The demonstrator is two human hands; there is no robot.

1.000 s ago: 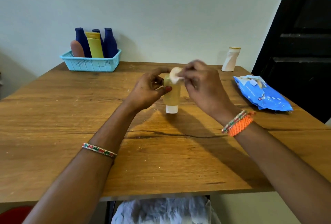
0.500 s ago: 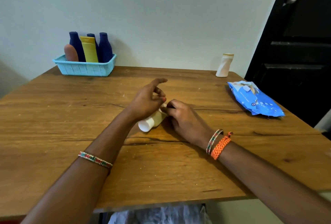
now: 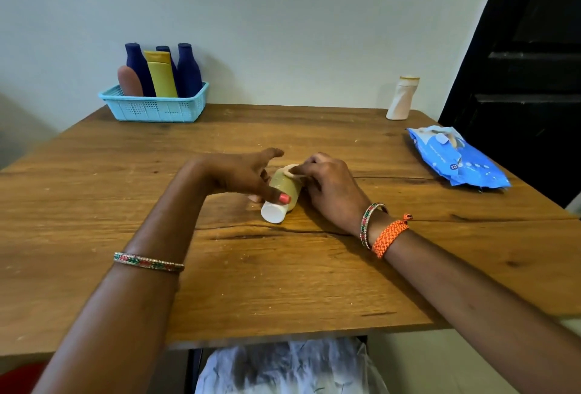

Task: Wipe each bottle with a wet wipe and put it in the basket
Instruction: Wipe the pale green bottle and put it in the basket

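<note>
A small yellow bottle with a white cap lies on its side in the middle of the wooden table, cap toward me. My left hand holds it from the left, thumb across its body. My right hand pinches a small folded wet wipe against the bottle's far end. The turquoise basket stands at the far left by the wall and holds several bottles: dark blue ones, a yellow tube and a brown one. A white bottle stands upright at the far right.
A blue pack of wet wipes lies near the table's right edge. A black door fills the right side. A pale wall runs behind the table. White cloth shows below the near table edge.
A second ago both hands held the bottle upright above the table, cap down. It has come down and now lies on its side, and the wipe has moved to its far end.
</note>
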